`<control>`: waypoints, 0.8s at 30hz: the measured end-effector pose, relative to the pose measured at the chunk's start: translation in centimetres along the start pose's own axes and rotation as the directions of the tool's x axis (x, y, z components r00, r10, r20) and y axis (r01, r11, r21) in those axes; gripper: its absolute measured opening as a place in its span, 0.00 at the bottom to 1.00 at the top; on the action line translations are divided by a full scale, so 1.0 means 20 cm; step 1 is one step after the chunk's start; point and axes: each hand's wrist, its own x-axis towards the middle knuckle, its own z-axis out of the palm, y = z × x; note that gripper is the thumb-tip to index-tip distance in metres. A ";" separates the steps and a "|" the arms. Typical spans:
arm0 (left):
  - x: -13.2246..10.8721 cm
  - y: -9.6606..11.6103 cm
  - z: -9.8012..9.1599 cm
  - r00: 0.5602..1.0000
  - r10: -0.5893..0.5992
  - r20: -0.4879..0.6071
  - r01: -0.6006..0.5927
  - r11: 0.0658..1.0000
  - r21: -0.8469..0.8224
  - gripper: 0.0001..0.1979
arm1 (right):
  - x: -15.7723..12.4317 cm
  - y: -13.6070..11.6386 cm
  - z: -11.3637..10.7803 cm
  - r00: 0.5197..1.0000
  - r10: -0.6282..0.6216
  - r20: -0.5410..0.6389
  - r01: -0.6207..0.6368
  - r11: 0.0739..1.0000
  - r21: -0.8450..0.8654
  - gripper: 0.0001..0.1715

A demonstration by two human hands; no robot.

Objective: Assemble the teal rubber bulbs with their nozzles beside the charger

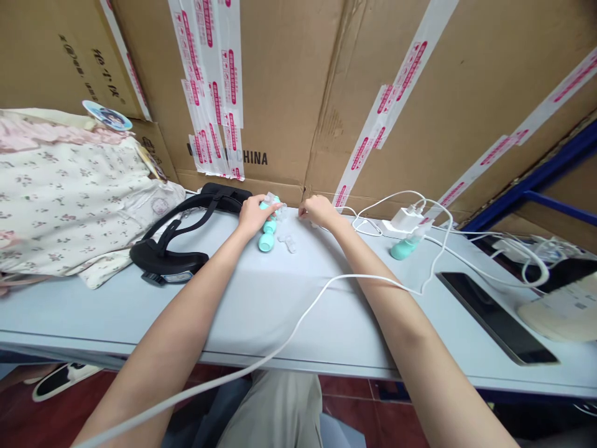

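Against the cardboard at the back of the table, my left hand [254, 216] closes its fingers over a small teal bulb with a clear plastic end [270, 200]. Just in front of it, a second teal bulb [266, 241] lies on the tabletop. A small clear plastic piece [288, 242] is beside that bulb. My right hand [319, 210] rests near the cardboard with its fingers curled; whatever they hold is hidden. To the right of this hand lies another teal bulb with a clear end [405, 247].
A black head strap [170, 258] and floral fabric [69, 199] lie on the left. A white charger [405, 219], tangled white cables and a black phone [497, 317] are on the right. One white cable [280, 351] crosses over my arms. Taped cardboard [280, 93] walls the back.
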 end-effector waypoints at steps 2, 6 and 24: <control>-0.01 0.01 0.00 1.000 -0.001 -0.003 0.001 1.000 0.012 0.15 | 0.00 0.02 0.01 1.000 0.004 0.016 -0.005 1.000 0.011 0.09; -0.02 0.03 -0.01 1.000 -0.007 0.002 0.007 0.999 0.035 0.15 | -0.01 0.06 0.04 1.000 0.026 0.010 -0.026 0.999 0.029 0.10; -0.02 0.05 -0.01 1.000 -0.020 0.012 0.019 0.998 0.061 0.15 | -0.04 0.05 0.05 0.992 0.080 -0.095 -0.080 0.997 0.006 0.12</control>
